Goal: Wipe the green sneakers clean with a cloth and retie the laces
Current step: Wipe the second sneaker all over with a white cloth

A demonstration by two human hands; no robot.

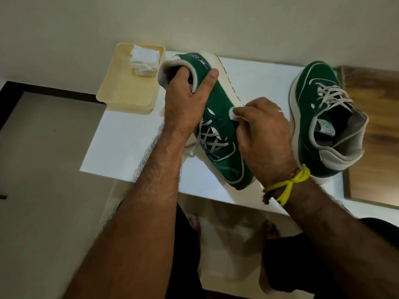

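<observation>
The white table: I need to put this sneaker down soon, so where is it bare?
Table is bare between the tray and the held sneaker, and along its far edge between both sneakers. The second sneaker crowds the right end.

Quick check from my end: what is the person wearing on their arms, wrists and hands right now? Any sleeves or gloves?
No gloves or sleeves show: both forearms are bare and hairy. The right hand has a thin pale ring on one finger, and its wrist carries a bright yellow knotted cord beside a darker reddish-brown thread. The left hand and its wrist wear nothing.
</observation>
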